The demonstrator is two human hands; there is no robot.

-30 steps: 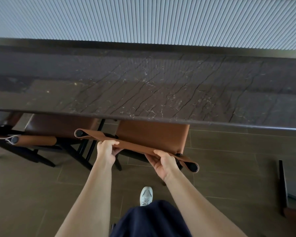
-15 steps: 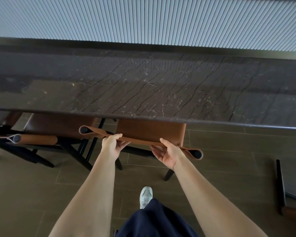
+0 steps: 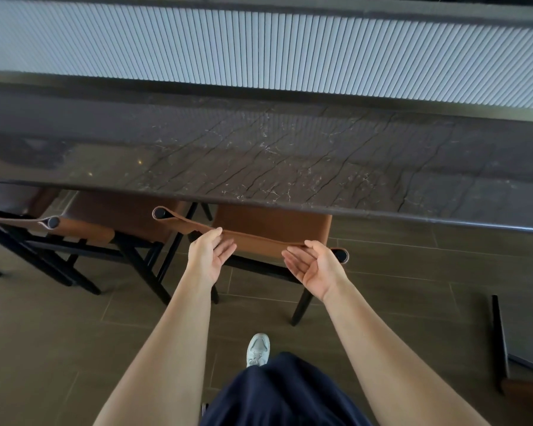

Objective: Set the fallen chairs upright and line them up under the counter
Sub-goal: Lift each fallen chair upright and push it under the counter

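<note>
Left hand (image 3: 211,256) and right hand (image 3: 316,267), loose-fingered, empty, at backrest (image 3: 259,241) of upright chair (image 3: 274,221) beneath counter (image 3: 259,161).

Left hand (image 3: 208,256) and right hand (image 3: 316,269), fingers (image 3: 226,249) straight, are at the backrest (image 3: 259,241) of an upright chair (image 3: 271,222) under the tabletop (image 3: 259,155). A second chair (image 3: 120,216) stands to its left.

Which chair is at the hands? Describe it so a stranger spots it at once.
Find the dark marble counter; brown leather chairs stand under its near edge. Take the rightmost chair. Unlike its neighbour, its backrest strap lies right at the open left hand and right hand.
</note>
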